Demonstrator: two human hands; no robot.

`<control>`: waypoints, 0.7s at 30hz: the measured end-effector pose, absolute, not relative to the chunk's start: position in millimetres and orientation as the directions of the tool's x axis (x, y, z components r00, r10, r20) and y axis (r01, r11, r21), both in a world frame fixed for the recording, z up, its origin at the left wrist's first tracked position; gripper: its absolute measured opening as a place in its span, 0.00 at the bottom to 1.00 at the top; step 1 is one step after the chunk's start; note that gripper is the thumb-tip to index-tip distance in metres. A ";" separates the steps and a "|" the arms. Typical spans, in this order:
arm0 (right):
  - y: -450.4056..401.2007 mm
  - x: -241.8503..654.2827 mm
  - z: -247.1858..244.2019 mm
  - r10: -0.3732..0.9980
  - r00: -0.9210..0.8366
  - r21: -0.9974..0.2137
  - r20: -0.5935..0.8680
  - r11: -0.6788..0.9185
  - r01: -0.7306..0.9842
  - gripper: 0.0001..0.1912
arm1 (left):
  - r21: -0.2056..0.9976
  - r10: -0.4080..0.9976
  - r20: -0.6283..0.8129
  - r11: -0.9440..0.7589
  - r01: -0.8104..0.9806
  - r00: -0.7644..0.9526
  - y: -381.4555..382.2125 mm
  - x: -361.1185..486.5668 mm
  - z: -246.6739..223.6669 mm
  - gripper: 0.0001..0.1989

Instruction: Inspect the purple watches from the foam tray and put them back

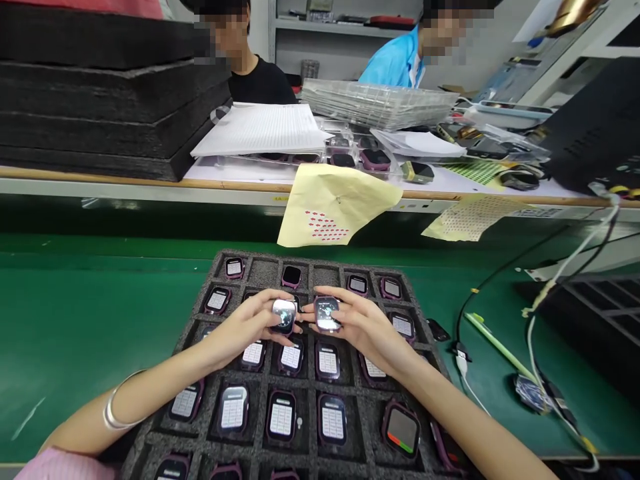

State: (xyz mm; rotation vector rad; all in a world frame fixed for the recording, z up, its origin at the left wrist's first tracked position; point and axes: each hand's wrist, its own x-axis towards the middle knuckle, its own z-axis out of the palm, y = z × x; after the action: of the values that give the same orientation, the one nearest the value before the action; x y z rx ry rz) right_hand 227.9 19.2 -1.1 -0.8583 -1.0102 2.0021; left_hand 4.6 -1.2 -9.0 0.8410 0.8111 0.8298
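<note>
Green matting covers the work surface (75, 320), and a dark foam tray (260, 270) with square pockets lies on it in front of the person. Most pockets hold small pink-edged watch bodies with lit white screens; one watch near the lower right (401, 430) has a grey screen with a red and green strip.

From the head camera, both hands meet over the upper middle of the tray. The left hand (250, 327) has its grip closed narrowly around a small watch (284, 315), thumb below and fingers curled over the top, with the glowing screen turned up. The right hand (367, 327) holds a second watch (327, 313) the same way, pinched between thumb and fingers. The two watches sit side by side, just apart, lifted slightly above the pockets. A silver bangle (113, 407) rings the left wrist.

To the right of the tray, a black cable (467, 310) and a white cable (565, 267) trail across the matting, near a pale green pen (497, 343). Beyond the green strip stands a second, pale surface (235, 175). A yellow sheet with red stickers (333, 207) hangs over its edge, and a second yellow sheet (470, 217) hangs to the right. Black foam slabs (100, 93) are stacked at the left, next to a pile of white paper (263, 128) and clear plastic trays (377, 103). Two other people sit behind that surface.
</note>
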 end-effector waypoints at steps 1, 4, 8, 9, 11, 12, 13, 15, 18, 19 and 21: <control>18.8 227.7 -1.6 0.830 -0.512 -0.856 -0.223 -0.418 -0.303 0.20 | 0.882 0.872 -0.242 0.380 -0.279 0.425 -1.2 5.2 -9.6 0.16; 17.9 227.2 -2.2 0.844 -0.502 -0.874 -0.188 -0.377 -0.306 0.20 | 0.909 0.885 -0.200 0.328 -0.257 0.421 -1.4 6.7 -10.9 0.16; 16.3 226.9 -1.7 0.852 -0.500 -0.895 -0.156 -0.336 -0.293 0.19 | 0.924 0.886 -0.172 0.296 -0.240 0.431 -2.6 7.3 -10.5 0.16; 15.9 226.9 -1.6 0.855 -0.496 -0.901 -0.151 -0.326 -0.287 0.19 | 0.930 0.887 -0.163 0.284 -0.234 0.431 -3.0 7.2 -10.3 0.16; 15.3 226.9 -2.1 0.863 -0.484 -0.914 -0.143 -0.303 -0.271 0.19 | 0.939 0.888 -0.145 0.262 -0.222 0.436 -3.8 6.7 -10.2 0.16; 15.1 226.8 -2.7 0.868 -0.477 -0.920 -0.139 -0.291 -0.261 0.19 | 0.943 0.889 -0.137 0.252 -0.216 0.438 -4.2 6.4 -10.3 0.16; 15.1 226.7 -3.4 0.873 -0.470 -0.927 -0.133 -0.277 -0.251 0.19 | 0.946 0.888 -0.130 0.244 -0.211 0.440 -4.5 6.2 -10.6 0.16; 15.2 226.4 -5.3 0.879 -0.463 -0.941 -0.117 -0.247 -0.232 0.19 | 0.950 0.887 -0.123 0.234 -0.204 0.446 -4.8 6.1 -11.2 0.15; 14.7 225.9 -7.4 0.889 -0.449 -0.960 -0.092 -0.199 -0.198 0.18 | 0.953 0.887 -0.114 0.224 -0.201 0.448 -4.6 6.4 -12.6 0.15; 14.1 225.9 -7.6 0.890 -0.448 -0.965 -0.086 -0.186 -0.186 0.18 | 0.954 0.888 -0.110 0.221 -0.203 0.447 -4.4 6.5 -13.0 0.15; 12.7 226.2 -7.1 0.879 -0.471 -0.973 -0.073 -0.167 -0.161 0.22 | 0.954 0.894 -0.104 0.213 -0.210 0.436 -3.8 6.8 -13.7 0.15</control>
State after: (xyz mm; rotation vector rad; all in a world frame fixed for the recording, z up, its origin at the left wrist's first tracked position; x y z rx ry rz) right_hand 226.2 12.7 -7.1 -0.8801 -1.3277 1.7392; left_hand 6.8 -3.8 -13.7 1.0832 0.7858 0.8869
